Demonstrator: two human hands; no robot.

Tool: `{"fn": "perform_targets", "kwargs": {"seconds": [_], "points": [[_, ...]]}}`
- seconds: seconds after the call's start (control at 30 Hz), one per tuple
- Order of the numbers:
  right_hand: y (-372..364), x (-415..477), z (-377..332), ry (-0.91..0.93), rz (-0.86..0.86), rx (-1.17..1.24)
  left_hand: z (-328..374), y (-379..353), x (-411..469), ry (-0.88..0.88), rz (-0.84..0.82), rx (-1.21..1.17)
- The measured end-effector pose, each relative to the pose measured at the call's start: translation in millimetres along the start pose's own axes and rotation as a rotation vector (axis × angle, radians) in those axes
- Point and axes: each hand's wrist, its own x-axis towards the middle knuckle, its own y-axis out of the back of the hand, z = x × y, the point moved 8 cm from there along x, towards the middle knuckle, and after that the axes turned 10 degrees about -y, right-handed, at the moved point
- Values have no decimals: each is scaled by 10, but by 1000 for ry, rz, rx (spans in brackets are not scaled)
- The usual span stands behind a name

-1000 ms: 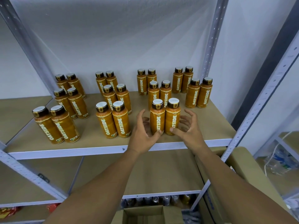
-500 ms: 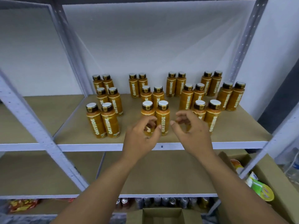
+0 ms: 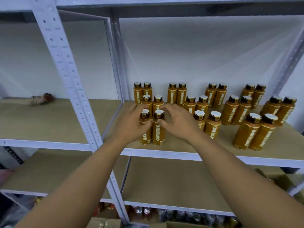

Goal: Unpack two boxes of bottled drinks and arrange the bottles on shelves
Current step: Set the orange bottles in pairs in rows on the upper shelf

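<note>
The grey metal rack fills most of my view. The shelf in its right bay carries all the orange bottles, upright and set in pairs, three rows deep and four pairs across.

My work is the front-left pair, which stands near the shelf's front edge, close to the upright. My left hand is wrapped round the left bottle, with the thumb across its shoulder and the fingers curled behind. My right hand arches in from the other side, with the thumb tip against the right bottle. Its fingers curve over the back, and I cannot tell whether they actually close on it.

I take the shelving to be nearly finished, and this step to be squaring up the last pair. To do it well I should press low on the bodies rather than up at the caps, because tall narrow bottles tip easily. I should slide them, not lift them, so the two stay touching. I want the labels facing me and the pair level with the next front pair. My knuckles sit just in front of the pair behind, so I should draw my hands straight back towards me when I let go.
</note>
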Motion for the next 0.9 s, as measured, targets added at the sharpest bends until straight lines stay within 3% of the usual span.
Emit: {"fn": "perform_targets", "kwargs": {"seconds": [0.13, 0.37, 0.9], "points": [[-224, 159, 9, -42, -105, -42, -219, -37, 35, 10, -90, -5], [-407, 227, 75, -62, -156, -14, -390, -324, 51, 81, -275, -301], [-610, 260, -37, -111, -109, 71, -644, -252, -150, 96, -177, -382]]}}
